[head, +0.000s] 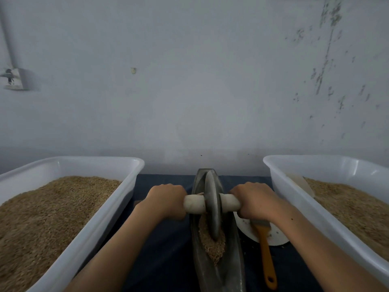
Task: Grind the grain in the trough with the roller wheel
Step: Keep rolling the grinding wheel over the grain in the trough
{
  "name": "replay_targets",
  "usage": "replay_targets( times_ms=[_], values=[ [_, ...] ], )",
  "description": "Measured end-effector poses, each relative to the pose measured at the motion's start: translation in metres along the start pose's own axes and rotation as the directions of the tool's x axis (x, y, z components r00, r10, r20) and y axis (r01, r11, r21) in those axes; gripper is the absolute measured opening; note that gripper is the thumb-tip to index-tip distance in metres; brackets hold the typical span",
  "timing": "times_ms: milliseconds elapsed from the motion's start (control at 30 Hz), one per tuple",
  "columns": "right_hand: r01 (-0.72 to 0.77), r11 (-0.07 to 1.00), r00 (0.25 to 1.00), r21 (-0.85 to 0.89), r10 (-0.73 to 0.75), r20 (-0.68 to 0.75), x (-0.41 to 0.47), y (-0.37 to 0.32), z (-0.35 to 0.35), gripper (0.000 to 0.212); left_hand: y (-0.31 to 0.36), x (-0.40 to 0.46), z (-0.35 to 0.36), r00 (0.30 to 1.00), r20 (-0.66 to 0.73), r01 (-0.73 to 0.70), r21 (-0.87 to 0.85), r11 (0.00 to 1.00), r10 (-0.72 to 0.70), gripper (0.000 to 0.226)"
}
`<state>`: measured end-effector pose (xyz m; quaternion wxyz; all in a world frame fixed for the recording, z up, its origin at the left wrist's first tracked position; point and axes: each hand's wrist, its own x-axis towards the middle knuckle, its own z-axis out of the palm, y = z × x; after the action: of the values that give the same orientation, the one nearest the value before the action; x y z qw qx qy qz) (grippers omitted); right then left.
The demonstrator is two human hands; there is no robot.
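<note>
the person stands the wheel [212,205] upright in the trough [219,268], a long dark boat-shaped channel lying on the cloth-covered desk [166,245] and running away from the body. the left hand [166,200] curls round the left end of the pale axle [194,204] and the right hand [253,200] curls round the right end, both fists tight, knuckles up. the grain [211,241] sits in the near half of the trough, heaped round the lower rim of the wheel and trailing toward the person; the far half looks mostly bare.

the step in hand seems to be a rolling stroke. to do it well, both hands likely need equal downward weight so the wheel does not tip toward either wall of the trough. the stroke should probably run back over the heap at the near end, where the grain lies, then forward, keeping the rim in the bottom of the groove. short, slow passes seem wiser than long ones, since grain piled high at the near side could spill over the lip.

a brush [265,251] lies just right of the trough, part on a white plate [275,237]. two white tubs [117,199] of grain flank the work.
</note>
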<state>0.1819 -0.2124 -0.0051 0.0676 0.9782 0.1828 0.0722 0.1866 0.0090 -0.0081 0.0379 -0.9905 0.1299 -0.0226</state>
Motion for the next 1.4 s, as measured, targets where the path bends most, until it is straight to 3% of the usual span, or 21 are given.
replay_targets(
  times_ms=[67, 167, 367, 467, 567, 733, 800, 900, 1167, 1267, 1400],
  values=[
    [0.02, 1.0, 0.997, 0.003, -0.02, 0.074, 0.001, 0.001, -0.003, 0.023, 0.0, 0.0, -0.002, 0.998, 0.069, 0.006, -0.011, 1.0, -0.005, 0.038],
    [0.014, 1.0, 0.997, 0.009, -0.014, 0.08, 0.001, 0.001, -0.003, 0.023, 0.0, 0.002, -0.001, 0.999, 0.04, 0.008, 0.002, 1.0, -0.008, 0.036],
    [-0.065, 0.998, 0.967, -0.015, 0.059, -0.249, 0.001, -0.005, 0.012, 0.015, 0.004, 0.003, 0.009, 0.959, -0.279, 0.054, 0.052, 0.997, -0.037, 0.023],
    [-0.087, 0.996, 0.951, -0.016, 0.079, -0.298, 0.001, -0.007, 0.014, 0.013, 0.004, 0.004, 0.011, 0.942, -0.333, 0.054, 0.037, 0.998, -0.039, 0.02],
    [-0.063, 0.998, 0.97, -0.015, 0.058, -0.237, 0.0, -0.005, 0.009, 0.013, 0.002, 0.004, 0.009, 0.962, -0.271, 0.038, 0.05, 0.998, -0.023, 0.023],
    [0.012, 1.0, 0.999, 0.022, -0.014, 0.052, -0.001, 0.001, -0.003, 0.023, -0.002, 0.002, 0.001, 1.0, 0.01, -0.009, 0.019, 1.0, 0.009, 0.04],
    [0.02, 0.999, 0.992, 0.049, -0.026, 0.125, -0.001, 0.001, -0.006, 0.025, -0.002, 0.001, -0.001, 0.998, 0.059, -0.013, 0.001, 1.0, 0.013, 0.042],
    [0.019, 0.999, 0.994, 0.048, -0.024, 0.109, 0.0, 0.002, -0.004, 0.024, 0.0, 0.001, -0.001, 1.0, 0.004, 0.005, 0.03, 1.0, -0.005, 0.039],
    [-0.056, 0.998, 0.964, 0.027, 0.061, -0.259, 0.003, -0.003, 0.015, 0.009, 0.008, 0.001, 0.009, 0.944, -0.324, 0.078, 0.06, 0.995, -0.055, 0.02],
    [-0.052, 0.998, 0.974, 0.019, 0.055, -0.218, 0.002, -0.003, 0.013, 0.016, 0.005, 0.002, 0.007, 0.963, -0.268, 0.054, 0.07, 0.996, -0.033, 0.025],
    [-0.002, 1.0, 1.0, -0.006, 0.002, -0.029, -0.001, -0.002, -0.001, 0.018, 0.001, 0.0, 0.001, 1.0, -0.027, 0.017, 0.027, 0.999, -0.016, 0.037]
  ],
)
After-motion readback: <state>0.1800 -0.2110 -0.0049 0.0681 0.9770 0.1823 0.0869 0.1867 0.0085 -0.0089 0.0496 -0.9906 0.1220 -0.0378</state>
